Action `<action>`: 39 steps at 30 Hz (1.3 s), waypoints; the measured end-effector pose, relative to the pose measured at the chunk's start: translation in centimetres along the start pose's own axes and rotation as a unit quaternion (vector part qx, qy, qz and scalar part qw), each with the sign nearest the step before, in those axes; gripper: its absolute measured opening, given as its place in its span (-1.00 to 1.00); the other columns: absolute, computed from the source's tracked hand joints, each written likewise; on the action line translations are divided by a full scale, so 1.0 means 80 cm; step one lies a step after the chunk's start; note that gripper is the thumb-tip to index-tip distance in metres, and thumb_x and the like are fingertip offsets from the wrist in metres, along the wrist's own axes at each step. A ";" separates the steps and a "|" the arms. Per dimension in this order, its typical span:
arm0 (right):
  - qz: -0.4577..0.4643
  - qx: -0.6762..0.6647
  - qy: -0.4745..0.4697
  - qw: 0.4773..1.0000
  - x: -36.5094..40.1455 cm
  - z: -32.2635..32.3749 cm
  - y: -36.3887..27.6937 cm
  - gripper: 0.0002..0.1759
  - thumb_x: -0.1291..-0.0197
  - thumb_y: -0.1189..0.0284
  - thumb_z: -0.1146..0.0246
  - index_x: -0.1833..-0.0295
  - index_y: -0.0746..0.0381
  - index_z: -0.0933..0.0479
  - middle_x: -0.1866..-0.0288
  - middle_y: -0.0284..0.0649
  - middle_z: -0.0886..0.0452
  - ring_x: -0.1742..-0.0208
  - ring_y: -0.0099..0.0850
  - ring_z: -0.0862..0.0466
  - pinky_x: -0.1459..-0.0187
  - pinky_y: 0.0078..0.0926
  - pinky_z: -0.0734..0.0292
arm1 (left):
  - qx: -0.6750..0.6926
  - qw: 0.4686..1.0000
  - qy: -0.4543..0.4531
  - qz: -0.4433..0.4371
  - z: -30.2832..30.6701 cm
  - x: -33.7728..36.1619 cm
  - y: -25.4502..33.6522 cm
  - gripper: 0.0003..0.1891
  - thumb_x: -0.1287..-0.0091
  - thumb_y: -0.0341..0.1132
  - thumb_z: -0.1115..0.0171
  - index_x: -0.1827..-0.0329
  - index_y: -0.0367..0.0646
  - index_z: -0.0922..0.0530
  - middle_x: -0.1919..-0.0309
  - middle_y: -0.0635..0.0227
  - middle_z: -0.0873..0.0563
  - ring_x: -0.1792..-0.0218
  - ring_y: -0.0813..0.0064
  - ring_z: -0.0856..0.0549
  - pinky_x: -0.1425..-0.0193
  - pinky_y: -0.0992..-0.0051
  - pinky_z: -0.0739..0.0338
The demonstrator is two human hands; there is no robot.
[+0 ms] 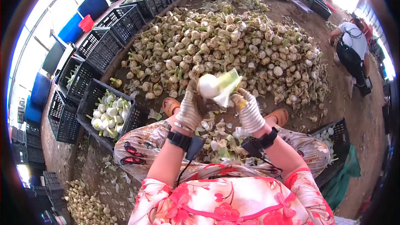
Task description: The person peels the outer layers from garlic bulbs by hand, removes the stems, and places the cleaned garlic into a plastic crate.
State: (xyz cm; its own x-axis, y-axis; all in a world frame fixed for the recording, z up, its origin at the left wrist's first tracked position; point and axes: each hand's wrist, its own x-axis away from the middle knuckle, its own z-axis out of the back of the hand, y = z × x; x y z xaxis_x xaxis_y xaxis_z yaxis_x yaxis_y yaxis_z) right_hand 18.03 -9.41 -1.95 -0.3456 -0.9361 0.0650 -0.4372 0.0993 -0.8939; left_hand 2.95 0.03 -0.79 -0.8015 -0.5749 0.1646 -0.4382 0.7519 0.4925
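A white garlic bulb [208, 86] with a pale green stem and loose outer skin [227, 86] is held up in front of me. My left hand [192, 107], in a striped, dirt-stained glove, is closed around the bulb's left side. My right hand [250, 111], in a similar glove, is closed at the lower end of the hanging skin. Something small and yellowish shows at its fingertips, too small to name. Beneath both hands, between my legs, lies a heap of peelings [223, 141].
A large pile of unpeeled garlic [233, 50] spreads ahead. At the left stands a black crate of clean bulbs [89, 114], with more crates [104, 50] beyond. Another crate [342, 133] is by my right knee. A person [352, 48] bends at the right.
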 end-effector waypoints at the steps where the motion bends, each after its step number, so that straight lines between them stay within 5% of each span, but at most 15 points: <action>1: 0.000 0.015 0.016 1.000 0.006 -0.010 -0.003 -0.74 -0.13 0.49 -0.16 0.06 0.35 -0.43 0.27 -0.39 -0.53 0.28 -0.68 -0.47 0.23 -0.76 -0.40 | -0.040 0.995 0.063 -0.060 -0.009 0.003 -0.001 -0.33 -0.03 0.00 -0.32 -0.15 -0.08 -0.26 0.03 0.20 -0.50 0.15 0.31 -0.60 0.26 0.41 -0.63; 3: 0.014 0.044 -0.003 0.999 0.012 -0.020 -0.002 -0.76 -0.14 0.51 -0.14 0.07 0.34 -0.44 0.30 -0.40 -0.52 0.29 -0.68 -0.46 0.24 -0.75 -0.39 | -0.324 0.881 0.106 -0.328 0.027 -0.016 -0.034 -0.39 -0.02 -0.30 -0.37 -0.16 -0.04 -0.30 0.00 0.28 -0.47 0.07 0.45 -0.54 0.21 0.45 -0.61; 11: 0.053 0.136 -0.031 0.989 0.009 -0.034 -0.024 -0.79 -0.17 0.57 0.01 0.11 0.32 -0.47 0.38 -0.38 -0.52 0.39 -0.66 -0.45 0.36 -0.71 -0.39 | -0.236 0.960 0.064 -0.139 0.005 0.021 0.016 -0.33 0.07 -0.42 -0.41 -0.13 -0.16 -0.27 0.10 0.31 -0.52 0.10 0.45 -0.56 0.12 0.51 -0.57; 16: 0.043 0.096 -0.024 0.994 -0.036 -0.003 -0.018 -0.82 -0.16 0.57 -0.03 0.14 0.36 -0.47 0.35 -0.34 -0.56 0.35 -0.64 -0.51 0.33 -0.72 -0.44 | -0.111 0.982 -0.129 -0.087 0.006 0.021 -0.011 -0.37 -0.01 -0.30 -0.38 -0.16 -0.16 -0.31 0.05 0.31 -0.53 0.07 0.49 -0.55 -0.05 0.55 -0.44; 19: 0.017 0.052 0.001 0.999 -0.022 -0.016 -0.018 -0.80 -0.15 0.58 -0.03 0.11 0.39 -0.45 0.34 -0.35 -0.54 0.37 -0.66 -0.48 0.34 -0.75 -0.41 | -0.224 0.972 0.043 -0.046 0.044 0.004 -0.008 -0.49 -0.06 -0.38 -0.32 -0.09 -0.18 -0.35 0.10 0.29 -0.56 0.11 0.51 -0.56 0.00 0.55 -0.46; 20: 0.017 0.076 -0.002 0.997 -0.019 -0.013 -0.017 -0.79 -0.15 0.59 -0.02 0.11 0.39 -0.45 0.35 -0.36 -0.53 0.38 -0.66 -0.46 0.35 -0.75 -0.40 | -0.312 0.927 0.099 -0.184 0.014 0.014 -0.006 -0.65 -0.09 -0.46 -0.27 0.05 -0.20 -0.40 0.18 0.29 -0.58 0.19 0.53 -0.58 0.06 0.57 -0.49; 26: 0.151 0.266 -0.091 0.948 -0.014 -0.029 -0.002 -0.88 -0.06 0.68 -0.03 0.32 0.33 -0.47 0.51 -0.30 -0.50 0.52 -0.63 -0.41 0.53 -0.68 -0.35 | -0.505 0.740 0.241 -0.373 0.026 0.009 0.007 -0.84 -0.06 -0.52 -0.26 0.31 -0.22 -0.48 0.48 0.42 -0.62 0.45 0.65 -0.55 0.36 0.63 -0.47; 27: 0.078 0.198 -0.006 0.977 -0.025 -0.022 0.000 -0.92 -0.06 0.62 -0.07 0.35 0.33 -0.48 0.54 -0.19 -0.54 0.57 -0.54 -0.45 0.56 -0.59 -0.39 | -0.425 0.791 0.278 -0.340 0.011 0.017 0.017 -0.96 -0.12 -0.48 -0.21 0.38 -0.23 -0.54 0.51 0.43 -0.64 0.50 0.66 -0.54 0.40 0.63 -0.45; 30: 0.205 0.455 0.034 0.866 -0.055 0.013 0.050 -0.91 -0.06 0.53 -0.10 0.39 0.32 -0.50 0.56 -0.03 -0.55 0.59 -0.34 -0.54 0.52 -0.46 -0.44 | -0.409 0.807 0.287 -0.315 0.007 0.016 0.020 -0.87 -0.16 -0.38 -0.20 0.35 -0.28 -0.56 0.47 0.36 -0.66 0.47 0.65 -0.57 0.39 0.62 -0.45; 33: 0.106 0.603 0.006 0.791 -0.046 0.032 0.086 -0.79 -0.04 0.38 -0.10 0.43 0.32 -0.50 0.56 0.07 -0.51 0.50 -0.11 -0.57 0.42 -0.28 -0.46 | -0.449 0.763 0.291 -0.364 0.105 -0.011 -0.006 -0.89 -0.16 -0.40 -0.17 0.41 -0.29 -0.55 0.47 0.37 -0.65 0.47 0.63 -0.57 0.33 0.63 -0.45; 34: 0.068 0.644 -0.012 0.762 -0.042 0.044 0.087 -0.75 -0.02 0.33 -0.10 0.41 0.32 -0.52 0.54 0.06 -0.52 0.47 -0.10 -0.58 0.39 -0.29 -0.47 | -0.247 0.875 0.290 -0.299 0.056 0.002 -0.006 -0.90 -0.15 -0.42 -0.15 0.36 -0.27 -0.54 0.47 0.37 -0.62 0.47 0.62 -0.57 0.35 0.62 -0.45; 35: 0.024 0.680 -0.031 0.732 -0.031 0.059 0.090 -0.71 0.00 0.28 -0.11 0.40 0.32 -0.53 0.52 0.05 -0.54 0.44 -0.09 -0.59 0.36 -0.29 -0.49 | -0.272 0.884 0.300 -0.235 0.048 0.009 0.002 -0.86 -0.20 -0.35 -0.08 0.32 -0.24 -0.51 0.47 0.40 -0.60 0.42 0.61 -0.57 0.36 0.59 -0.46; 36: -0.052 0.749 -0.158 0.641 -0.016 0.081 0.102 -0.68 0.03 0.25 -0.13 0.35 0.30 -0.55 0.46 0.04 -0.57 0.37 -0.10 -0.60 0.30 -0.31 -0.50 | -0.351 0.858 0.272 -0.256 0.037 0.017 0.011 -0.81 -0.23 -0.27 -0.06 0.30 -0.22 -0.50 0.47 0.39 -0.59 0.43 0.58 -0.57 0.37 0.58 -0.47; 37: -0.121 0.795 -0.284 0.522 -0.004 0.104 0.113 -0.65 0.07 0.22 -0.15 0.30 0.29 -0.57 0.41 0.02 -0.60 0.31 -0.12 -0.61 0.23 -0.34 -0.51 | -0.153 0.943 0.246 -0.162 0.016 0.017 0.023 -0.72 -0.24 -0.13 -0.04 0.28 -0.19 -0.49 0.45 0.37 -0.59 0.43 0.50 -0.58 0.34 0.52 -0.50; 39: -0.165 0.746 -0.439 0.473 0.026 0.125 0.124 -0.51 0.10 0.12 -0.19 0.13 0.25 -0.55 0.24 -0.01 -0.60 0.17 -0.13 -0.60 0.11 -0.36 -0.49 | 0.129 0.948 0.288 -0.038 0.023 -0.002 0.040 -0.55 -0.23 0.11 -0.01 0.20 -0.15 -0.47 0.35 0.28 -0.61 0.34 0.27 -0.61 0.22 0.31 -0.56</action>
State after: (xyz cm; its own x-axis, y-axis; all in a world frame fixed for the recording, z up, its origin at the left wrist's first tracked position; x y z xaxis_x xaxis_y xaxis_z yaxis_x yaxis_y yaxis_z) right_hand 21.26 -13.71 -15.13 0.3005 -0.6622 0.6865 0.9519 0.1625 -0.2599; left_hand 0.91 3.07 -0.79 -0.4413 -0.6551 0.6133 -0.6297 0.7130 0.3085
